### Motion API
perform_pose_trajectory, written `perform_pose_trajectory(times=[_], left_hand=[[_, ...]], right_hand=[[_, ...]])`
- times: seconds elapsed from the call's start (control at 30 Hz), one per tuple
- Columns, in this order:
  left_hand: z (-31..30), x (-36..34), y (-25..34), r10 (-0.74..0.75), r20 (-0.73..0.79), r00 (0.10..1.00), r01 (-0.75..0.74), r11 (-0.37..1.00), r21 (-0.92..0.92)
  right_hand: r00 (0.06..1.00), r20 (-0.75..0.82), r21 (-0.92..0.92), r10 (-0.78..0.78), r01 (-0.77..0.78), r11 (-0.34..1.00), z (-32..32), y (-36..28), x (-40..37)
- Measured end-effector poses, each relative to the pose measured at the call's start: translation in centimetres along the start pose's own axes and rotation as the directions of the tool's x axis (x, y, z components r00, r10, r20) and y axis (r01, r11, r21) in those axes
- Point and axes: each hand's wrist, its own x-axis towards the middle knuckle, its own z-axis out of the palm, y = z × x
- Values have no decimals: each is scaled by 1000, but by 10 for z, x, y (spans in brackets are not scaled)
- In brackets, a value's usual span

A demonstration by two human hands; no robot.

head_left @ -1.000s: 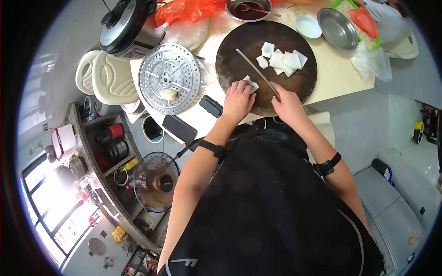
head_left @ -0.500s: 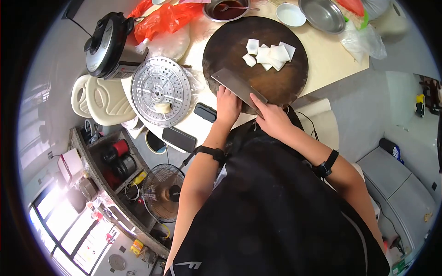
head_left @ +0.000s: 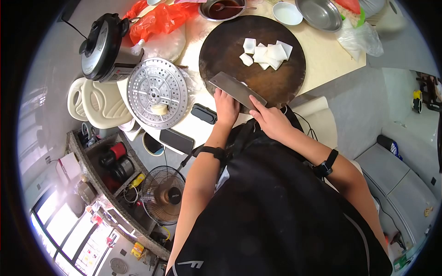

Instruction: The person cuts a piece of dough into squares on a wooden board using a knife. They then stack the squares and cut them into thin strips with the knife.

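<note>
My right hand (head_left: 273, 122) grips a broad cleaver (head_left: 237, 89), with its index finger laid along the blade. The blade lies over the near edge of a round dark chopping board (head_left: 221, 43). On the near side of the blade, my left hand (head_left: 226, 106) is closed with its fingers curled at the blade. What it holds, if anything, is hidden. A bit of something white (head_left: 244, 84) shows just past the blade. Farther back on the board, several flat white food slices (head_left: 276, 52) lie overlapping, with a loose white piece (head_left: 246, 59) beside them.
Left of the board lies a perforated steamer plate (head_left: 142, 94) with a pale round piece (head_left: 159, 109) on it. Two dark phone-like objects rest near the table edge. A sauce bowl (head_left: 207, 13), white bowl (head_left: 287, 14) and metal basin (head_left: 320, 14) stand behind the board.
The cleaver's blade has tilted slightly and a bit of white now shows beyond it. Both hands stay near the same spot. The whole view has shifted slightly.
</note>
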Motion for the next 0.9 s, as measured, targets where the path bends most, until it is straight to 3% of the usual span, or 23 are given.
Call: perform_pose_trajectory(times=[0.23, 0.47, 0.53, 0.63, 0.7, 0.77, 0.87, 0.9], left_hand=[[1, 0, 0, -21, 6, 1000, 21, 1000, -2], [1, 0, 0, -3, -23, 1000, 2, 1000, -20], [0, -1, 1, -9, -40, 999, 8, 999, -31], [0, 0, 6, -41, -34, 999, 41, 999, 0], [3, 3, 9, -56, -81, 995, 51, 997, -56], [3, 5, 13, -77, -131, 988, 68, 995, -74], [3, 4, 14, -105, -133, 986, 93, 991, -97], [2, 2, 14, -108, -128, 986, 98, 992, -80]], right_hand=[[1000, 16, -18, 24, -24, 1000, -3, 1, -3], [994, -75, -76, -73, 67, 995, 5, 8, 2], [999, -45, -98, -10, 5, 995, 6, 5, 2], [975, -188, -64, -118, 108, 992, 17, 27, 7], [983, -173, 279, 70, -19, 960, 5, 29, 18], [974, -88, 455, 211, -149, 878, -16, 24, 23], [982, -85, 330, 166, -129, 935, -35, 11, 22], [984, -176, 200, 32, 4, 980, -25, 14, 17]])
